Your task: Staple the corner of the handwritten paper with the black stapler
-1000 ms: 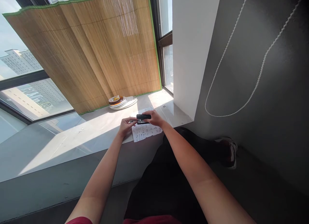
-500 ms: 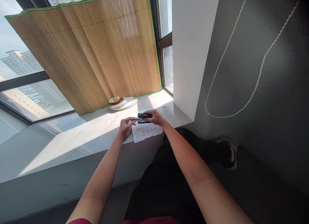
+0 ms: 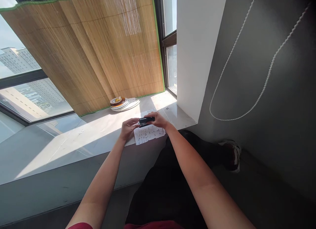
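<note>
A black stapler (image 3: 146,121) is held between my two hands, above sheets of paper with handwriting (image 3: 148,135) at the front edge of the sill. My right hand (image 3: 159,119) is closed round its right end. At its left end, the fingers of my left hand (image 3: 128,127) are pressed against the stapler. Whether those fingers also pinch something small is too fine to tell.
Stacked plates (image 3: 119,104) stand on the stone windowsill (image 3: 96,132), by a bamboo blind (image 3: 98,51). At the right are a white wall corner (image 3: 197,51) and a hanging bead chain (image 3: 268,71). My shoe (image 3: 233,155) is on the floor below.
The stapler's top and bottom parts now look closer together. My left hand's fingers have come up against its left end. The view has shifted slightly.
</note>
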Demonstrator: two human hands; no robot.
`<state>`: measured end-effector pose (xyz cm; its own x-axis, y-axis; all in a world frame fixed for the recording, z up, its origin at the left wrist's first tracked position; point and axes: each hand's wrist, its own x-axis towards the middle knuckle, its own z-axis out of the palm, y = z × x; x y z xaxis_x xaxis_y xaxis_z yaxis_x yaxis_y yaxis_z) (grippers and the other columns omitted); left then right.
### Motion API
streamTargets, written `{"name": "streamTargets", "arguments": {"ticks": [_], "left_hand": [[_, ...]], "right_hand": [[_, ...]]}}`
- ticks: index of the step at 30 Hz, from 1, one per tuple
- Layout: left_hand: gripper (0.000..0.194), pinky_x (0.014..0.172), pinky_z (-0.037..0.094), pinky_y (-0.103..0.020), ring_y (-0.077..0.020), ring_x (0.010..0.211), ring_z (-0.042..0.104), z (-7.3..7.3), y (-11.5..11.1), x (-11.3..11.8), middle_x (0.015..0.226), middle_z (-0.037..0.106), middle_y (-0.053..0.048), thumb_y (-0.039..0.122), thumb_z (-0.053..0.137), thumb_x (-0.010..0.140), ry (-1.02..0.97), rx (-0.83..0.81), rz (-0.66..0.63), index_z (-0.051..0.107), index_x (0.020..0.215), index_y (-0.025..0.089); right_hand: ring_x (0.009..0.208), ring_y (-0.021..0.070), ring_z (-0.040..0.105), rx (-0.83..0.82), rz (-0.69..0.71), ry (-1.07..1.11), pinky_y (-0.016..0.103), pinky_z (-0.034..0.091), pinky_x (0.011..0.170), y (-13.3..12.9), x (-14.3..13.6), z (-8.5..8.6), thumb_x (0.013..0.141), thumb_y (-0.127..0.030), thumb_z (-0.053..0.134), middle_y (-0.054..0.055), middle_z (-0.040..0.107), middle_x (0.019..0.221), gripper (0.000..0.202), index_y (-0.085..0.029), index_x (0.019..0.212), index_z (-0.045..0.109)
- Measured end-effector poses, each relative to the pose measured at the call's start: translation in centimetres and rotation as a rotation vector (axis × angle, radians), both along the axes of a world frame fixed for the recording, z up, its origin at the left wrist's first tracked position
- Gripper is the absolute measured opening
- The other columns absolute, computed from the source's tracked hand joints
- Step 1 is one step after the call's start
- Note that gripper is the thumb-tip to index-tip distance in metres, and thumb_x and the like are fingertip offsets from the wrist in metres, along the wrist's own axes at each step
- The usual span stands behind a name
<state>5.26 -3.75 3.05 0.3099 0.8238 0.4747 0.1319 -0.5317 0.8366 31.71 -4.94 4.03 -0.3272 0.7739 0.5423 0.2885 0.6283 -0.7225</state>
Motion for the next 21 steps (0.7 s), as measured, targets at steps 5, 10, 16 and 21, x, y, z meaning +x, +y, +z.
{"name": "streamTargets", "arguments": {"ticks": [5,10,16,21], "left_hand": [[0.060,0.115,0.056,-0.060,-0.0365,0.120,0.076,-0.2,0.5,0.2,0.121,0.083,-0.015,0.049,0.105,0.062,0.045,0.044,-0.086,0.086,0.112,0.022],[0.061,0.108,0.058,-0.056,-0.0347,0.112,0.075,-0.2,0.9,0.1,0.113,0.083,-0.013,0.048,0.105,0.060,0.099,0.048,-0.103,0.085,0.111,0.022],[0.042,0.111,0.054,-0.057,-0.0350,0.122,0.071,-0.6,1.3,0.5,0.126,0.079,-0.014,0.061,0.076,0.093,0.197,0.191,0.156,0.082,0.110,0.023],[0.040,0.119,0.048,-0.060,-0.0413,0.135,0.065,-2.1,2.0,1.1,0.137,0.076,-0.015,0.058,0.080,0.086,0.486,0.183,0.073,0.085,0.109,0.025]], "right_hand": [[0.105,0.0275,0.070,0.064,0.101,-0.091,0.043,0.056,0.100,0.0,-0.6,-0.2,0.079,-0.018,0.085,0.005,0.085,0.101,0.037,-0.026,0.115,0.088],[0.105,0.0277,0.071,0.047,0.135,-0.076,0.041,0.057,0.097,0.3,-0.4,-0.5,0.081,-0.022,0.084,0.006,0.084,0.103,0.039,-0.024,0.120,0.087],[0.114,0.0295,0.070,0.029,-0.330,0.043,0.045,0.054,0.102,1.2,1.7,-0.3,0.093,-0.021,0.069,0.011,0.078,0.124,0.035,-0.022,0.125,0.082],[0.128,0.0371,0.060,-0.027,-0.819,-0.135,0.059,0.041,0.109,1.3,4.4,-0.6,0.099,-0.012,0.053,0.014,0.074,0.136,0.045,-0.024,0.135,0.077]]}}
